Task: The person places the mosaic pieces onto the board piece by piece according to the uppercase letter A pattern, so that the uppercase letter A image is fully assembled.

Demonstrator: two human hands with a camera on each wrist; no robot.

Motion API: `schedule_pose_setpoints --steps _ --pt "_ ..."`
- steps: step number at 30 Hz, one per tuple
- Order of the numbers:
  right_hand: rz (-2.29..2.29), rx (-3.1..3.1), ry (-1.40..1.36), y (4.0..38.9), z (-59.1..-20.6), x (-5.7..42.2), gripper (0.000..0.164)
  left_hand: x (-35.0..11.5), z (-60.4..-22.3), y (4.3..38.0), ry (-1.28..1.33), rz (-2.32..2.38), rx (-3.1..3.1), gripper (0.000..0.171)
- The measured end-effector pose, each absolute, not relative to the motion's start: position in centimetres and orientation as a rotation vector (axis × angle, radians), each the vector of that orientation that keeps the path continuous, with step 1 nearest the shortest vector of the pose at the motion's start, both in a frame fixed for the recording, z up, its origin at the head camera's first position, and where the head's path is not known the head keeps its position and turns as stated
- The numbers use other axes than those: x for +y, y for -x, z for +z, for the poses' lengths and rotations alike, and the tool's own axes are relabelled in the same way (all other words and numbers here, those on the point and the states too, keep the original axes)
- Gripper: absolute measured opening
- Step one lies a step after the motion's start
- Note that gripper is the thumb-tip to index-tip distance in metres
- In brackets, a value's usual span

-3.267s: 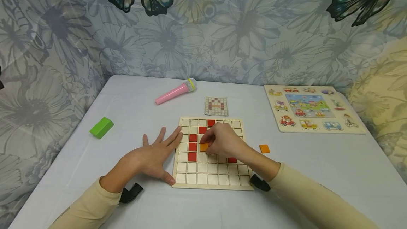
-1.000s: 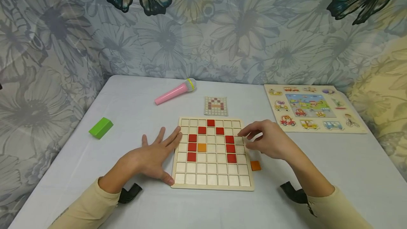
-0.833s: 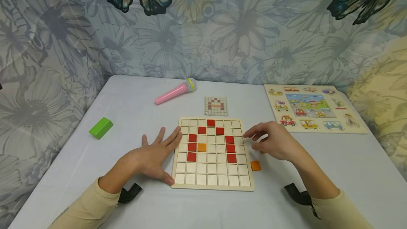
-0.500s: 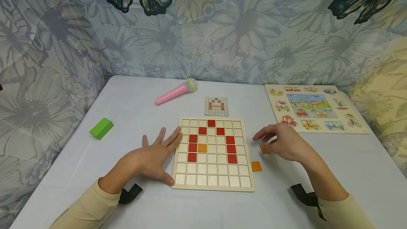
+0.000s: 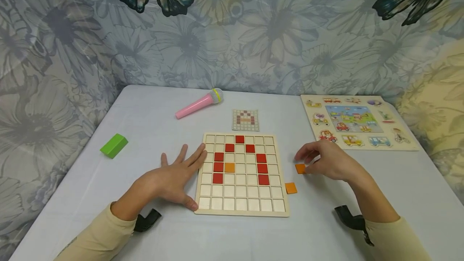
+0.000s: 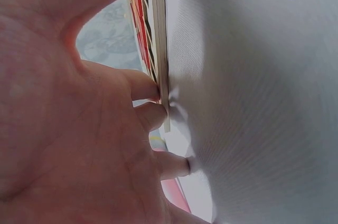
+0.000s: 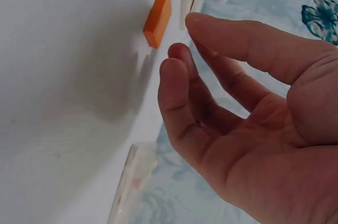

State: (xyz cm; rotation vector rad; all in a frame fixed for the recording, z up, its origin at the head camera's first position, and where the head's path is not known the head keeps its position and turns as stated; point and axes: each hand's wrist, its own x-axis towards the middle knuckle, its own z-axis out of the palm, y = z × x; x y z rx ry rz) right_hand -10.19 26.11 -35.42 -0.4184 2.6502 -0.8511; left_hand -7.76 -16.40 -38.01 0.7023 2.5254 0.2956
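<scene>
In the head view, a wooden grid board (image 5: 240,202) lies flat, with several red tiles (image 5: 264,179) and one orange tile (image 5: 229,167) in its squares. My left hand (image 5: 177,178) has its fingers spread, thumb and fingertips touching the board's left edge. To the right of the board, my right hand (image 5: 328,160) hovers over a loose orange tile (image 5: 300,168), which the thumb partly covers. Its fingers are bent loosely, and the right wrist view shows nothing between them. Another loose orange tile (image 5: 291,188) lies against the board's right edge.
Behind the board lies a small pattern card (image 5: 245,120), with a pink toy microphone (image 5: 197,104) to its left. A green block (image 5: 114,146) sits at the far left. At the back right is a wooden vehicle puzzle (image 5: 357,124), close behind the right hand.
An orange tile has been left in the board's grid. My right hand has let go and moved right, off the board, to the farther loose orange tile. My left hand stays in place.
</scene>
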Motion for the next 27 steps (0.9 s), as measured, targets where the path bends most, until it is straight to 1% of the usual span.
schedule_pose_setpoints --steps 9,19,27 --pt "-0.866 2.59 0.367 10.5 -36.6 26.1 0.034 -16.4 -38.1 7.8 -0.706 0.297 2.529 0.142" --pt "-0.8 2.622 0.365 10.4 -36.6 25.8 0.034 -16.3 -38.1 7.9 -0.717 0.302 2.526 0.142" --pt "-0.779 2.634 0.375 10.5 -36.7 25.9 0.031 -16.2 -38.2 7.8 -0.694 0.304 2.527 0.142"
